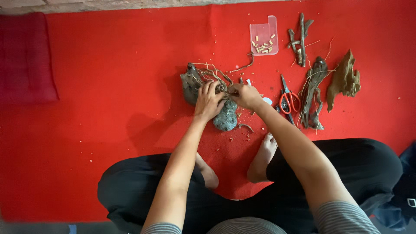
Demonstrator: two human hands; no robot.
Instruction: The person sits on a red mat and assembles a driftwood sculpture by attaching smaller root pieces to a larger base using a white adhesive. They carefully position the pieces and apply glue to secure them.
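Note:
I sit cross-legged on a red carpet. A grey stone (225, 118) with tangled brown roots (207, 71) on top lies in front of me. My left hand (209, 100) rests on the stone and grips the roots at its top. My right hand (245, 95) meets it from the right, fingers pinched on the same root cluster. What sits between the fingertips is hidden.
Red-handled scissors (287, 98) lie just right of my right hand. Beyond them lie driftwood pieces (313, 91), a brown bark-like chunk (344, 79) and twigs (300, 38). A clear plastic tray (263, 39) holds several small pale bits. A dark red cushion (25, 58) lies far left.

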